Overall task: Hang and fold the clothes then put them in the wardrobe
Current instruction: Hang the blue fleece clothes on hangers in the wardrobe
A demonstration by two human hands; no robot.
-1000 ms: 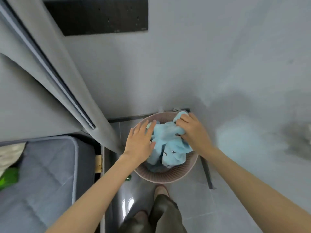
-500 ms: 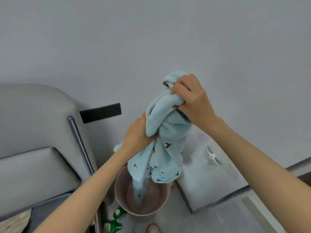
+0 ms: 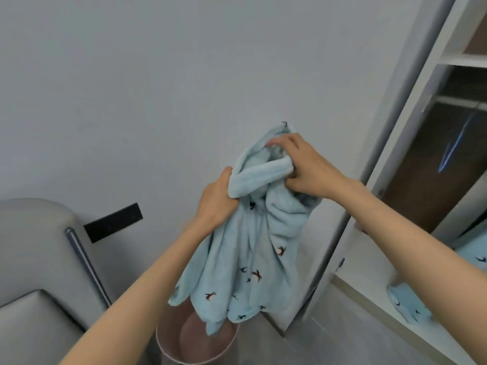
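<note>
Grip: L hand (image 3: pixel 218 198) clenched on bunched fleece, centre frame; R hand (image 3: pixel 308 169) clenched on the top fold, just right of L. Garment (image 3: pixel 250 259) hangs crumpled from both, hem over basket (image 3: pixel 164 346) at bottom centre. Wardrobe (image 3: pixel 419 106) open at right; a blue item (image 3: pixel 411 304) lies on its lower ledge. Status: early, est. Garment not yet spread, folded or hung; stowing remains.

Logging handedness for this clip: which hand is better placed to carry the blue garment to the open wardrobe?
Probably the right hand: it grips the top of the blue garment and is nearer the open wardrobe. The left hand grips lower, on the far side.
</note>
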